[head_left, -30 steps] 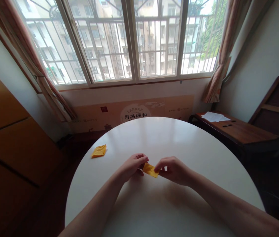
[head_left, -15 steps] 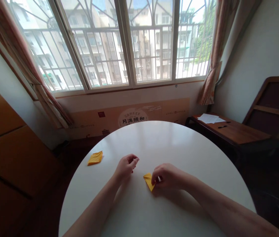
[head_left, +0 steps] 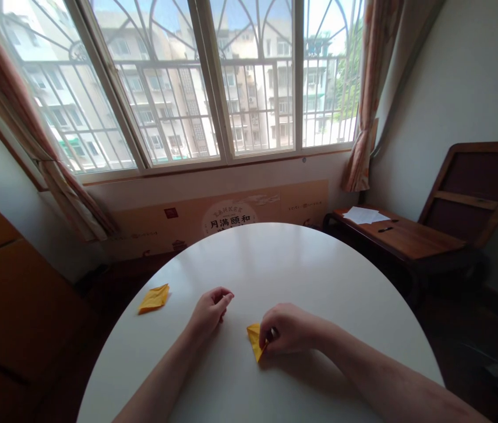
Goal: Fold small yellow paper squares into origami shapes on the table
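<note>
A small folded yellow square (head_left: 254,341), thin like paper or cloth, lies on the white round table (head_left: 301,264) in front of me. My right hand (head_left: 286,329) is bent over its right side, with thumb and fingers pinching that edge and hiding part of it. To the left of the square, my left hand (head_left: 211,308) rests at the tabletop, fingers curled in and thumb against them. Nothing shows in the left hand, and it is apart from the square. A second folded yellow piece (head_left: 154,299), creased, lies near the table's left edge.
Beyond the table, a low wooden bench (head_left: 429,235) at the right holds white paper sheets (head_left: 366,215) and a dark pen-like item (head_left: 385,230). A barred window (head_left: 226,82) with tied curtains (head_left: 358,158) is ahead. Wooden cabinet doors (head_left: 14,294) stand at the left.
The view has shifted, so everything sits farther left and slightly lower. My left fingers have drawn closer together. My right hand keeps its hold on the yellow square's edge.
</note>
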### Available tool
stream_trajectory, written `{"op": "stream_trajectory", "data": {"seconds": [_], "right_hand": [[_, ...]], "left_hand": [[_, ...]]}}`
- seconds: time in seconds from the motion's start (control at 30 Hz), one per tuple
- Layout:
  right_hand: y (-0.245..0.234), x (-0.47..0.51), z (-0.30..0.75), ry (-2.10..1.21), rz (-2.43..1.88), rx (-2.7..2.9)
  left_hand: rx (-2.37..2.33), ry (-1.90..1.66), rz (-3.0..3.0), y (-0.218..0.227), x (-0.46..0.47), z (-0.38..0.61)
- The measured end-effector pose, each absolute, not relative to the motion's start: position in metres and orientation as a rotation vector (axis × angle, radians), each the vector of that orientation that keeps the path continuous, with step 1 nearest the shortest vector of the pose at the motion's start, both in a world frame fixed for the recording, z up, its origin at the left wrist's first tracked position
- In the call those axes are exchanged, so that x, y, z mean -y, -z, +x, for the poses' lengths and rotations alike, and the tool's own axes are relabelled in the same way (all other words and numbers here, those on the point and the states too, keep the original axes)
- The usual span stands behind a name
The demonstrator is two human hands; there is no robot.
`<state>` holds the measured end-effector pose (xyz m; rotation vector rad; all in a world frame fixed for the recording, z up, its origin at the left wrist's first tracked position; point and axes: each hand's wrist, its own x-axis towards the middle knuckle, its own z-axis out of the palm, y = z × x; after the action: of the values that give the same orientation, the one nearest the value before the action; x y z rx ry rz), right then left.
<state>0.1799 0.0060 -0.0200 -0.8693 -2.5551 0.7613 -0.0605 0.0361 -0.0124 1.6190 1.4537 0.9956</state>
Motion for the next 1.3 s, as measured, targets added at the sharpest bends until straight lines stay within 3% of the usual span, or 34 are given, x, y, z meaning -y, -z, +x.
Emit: {"op": "stream_trajectory", "data": {"seconds": [0.6,0.97,1.3], "right_hand": [[0.021,-0.006,0.180,-0.791,-0.852,2.546],[0.021,-0.007,0.181,-0.624,-0.982,2.468],[0.010,-0.004,0.192,-0.725,-0.878,2.419]], "left_hand": [[-1.427,-1.002,1.587,0.015,-0.035,-0.063],[-1.390,-0.978,1.805,0.009,-0.025,-0.057],[-0.841,-0.527,2.512,-0.005,0.012,-0.030]]}}
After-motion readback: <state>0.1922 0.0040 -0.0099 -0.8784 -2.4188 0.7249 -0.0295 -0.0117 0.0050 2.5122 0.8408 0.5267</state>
